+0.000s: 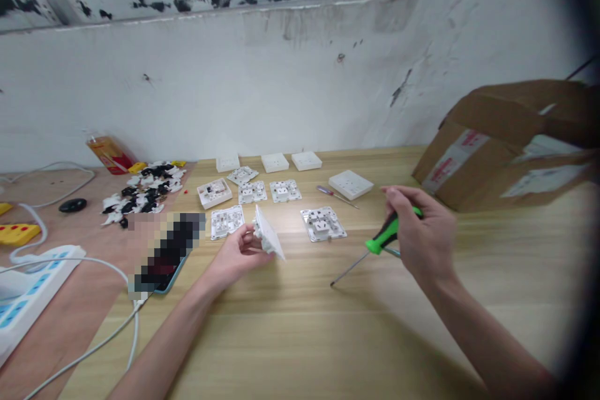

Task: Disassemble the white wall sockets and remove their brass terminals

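Observation:
My left hand (244,249) is closed on a white wall socket panel (269,234), tilted up on edge so its flat face points right. In my right hand (425,234) is a green and black screwdriver (375,244), its shaft slanting down-left with the tip near the wooden tabletop. Between the hands, farther back, an opened socket panel (323,224) lies with its inner parts showing. Another such panel (227,222) lies just behind my left hand. A white socket box (350,184) stands behind my right hand, beside a small thin screwdriver (336,196).
More white boxes (306,160) and socket panels (285,190) stand along the back. At left are a pile of black and white parts (145,190), a phone (173,275) with cables, and a power strip (40,290). A cardboard box (497,162) stands at back right.

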Motion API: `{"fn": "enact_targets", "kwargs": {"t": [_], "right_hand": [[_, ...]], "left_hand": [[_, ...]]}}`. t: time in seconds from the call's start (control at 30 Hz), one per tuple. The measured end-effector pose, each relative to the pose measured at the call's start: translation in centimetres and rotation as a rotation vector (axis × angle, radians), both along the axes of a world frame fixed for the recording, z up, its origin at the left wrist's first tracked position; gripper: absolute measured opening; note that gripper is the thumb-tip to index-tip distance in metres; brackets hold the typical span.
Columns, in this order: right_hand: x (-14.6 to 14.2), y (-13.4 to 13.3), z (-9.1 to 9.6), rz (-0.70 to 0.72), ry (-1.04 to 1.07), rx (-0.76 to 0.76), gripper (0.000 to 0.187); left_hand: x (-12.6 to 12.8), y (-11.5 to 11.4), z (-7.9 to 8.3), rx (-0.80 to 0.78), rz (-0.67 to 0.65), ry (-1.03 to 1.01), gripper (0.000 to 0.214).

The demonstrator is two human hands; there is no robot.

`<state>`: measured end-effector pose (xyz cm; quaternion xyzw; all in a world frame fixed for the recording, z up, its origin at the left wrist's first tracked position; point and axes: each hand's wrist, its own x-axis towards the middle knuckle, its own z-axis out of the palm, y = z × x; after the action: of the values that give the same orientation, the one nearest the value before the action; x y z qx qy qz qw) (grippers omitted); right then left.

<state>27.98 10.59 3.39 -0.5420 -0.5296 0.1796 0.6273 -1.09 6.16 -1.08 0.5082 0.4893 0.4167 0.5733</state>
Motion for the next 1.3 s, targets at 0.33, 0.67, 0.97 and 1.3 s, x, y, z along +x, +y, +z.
{"fn": "enact_targets", "kwargs": {"t": [0.33,0.67,0.97,1.3], "right_hand": [[4.4,-4.7,-5.6,0.254,-0.788,0.087,0.034],[5.5,-5.2,-5.5,0.347,-1.106,-0.108,0.026],[13.7,-2.4,-4.7,0.361,-1.112,-0.215,0.024],[9.8,-2.3,-3.3,0.311,-0.892,-0.117,0.020]], "left_hand": [[-1.4,-0.4,-0.6,0.376,-0.030,0.669,0.047],[-3.2,-1.0,-1.2,0.406,-0.093,0.900,0.105],[-1.9,-0.7,-0.1,0.513,-0.175,0.925,0.094],[-1.2,-1.0,0.4,0.616,-0.187,0.998,0.053]]}}
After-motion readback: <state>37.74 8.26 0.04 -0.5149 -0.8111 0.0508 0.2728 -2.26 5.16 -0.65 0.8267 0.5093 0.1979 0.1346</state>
